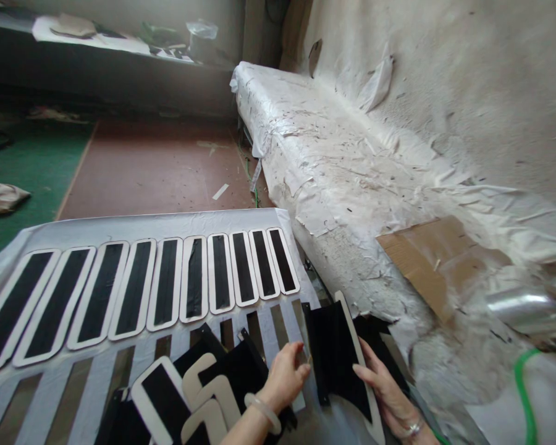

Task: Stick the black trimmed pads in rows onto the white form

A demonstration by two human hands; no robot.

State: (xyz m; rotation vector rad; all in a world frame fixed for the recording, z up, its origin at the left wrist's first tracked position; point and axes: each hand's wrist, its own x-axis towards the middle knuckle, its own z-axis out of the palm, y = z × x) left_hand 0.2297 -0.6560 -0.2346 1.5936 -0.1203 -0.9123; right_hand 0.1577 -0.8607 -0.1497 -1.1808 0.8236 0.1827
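Observation:
My right hand [382, 386] grips the white edge of a black panel with a cream border [338, 352], thumb on the near face and fingers behind it. The panel stands tilted, and a dark strip runs along its left side. Close to that strip is my left hand [285, 377], fingers curled together; what they pinch, if anything, is too small to make out. A pale bangle circles the left wrist. Below and left of this hand lies a loose, overlapping pile of similar cream-bordered black pieces [164, 398]. Behind it, a row of several white-framed black panels [167, 284] lies flat.
A pale sheet with cut-out slots [88, 225] covers the work table. At right stands a long bench under stained white cloth [324, 142], with cardboard [426, 259], a shiny metal cylinder [521, 306] and a green hose [523, 389]. A brown floor board [162, 167] lies beyond.

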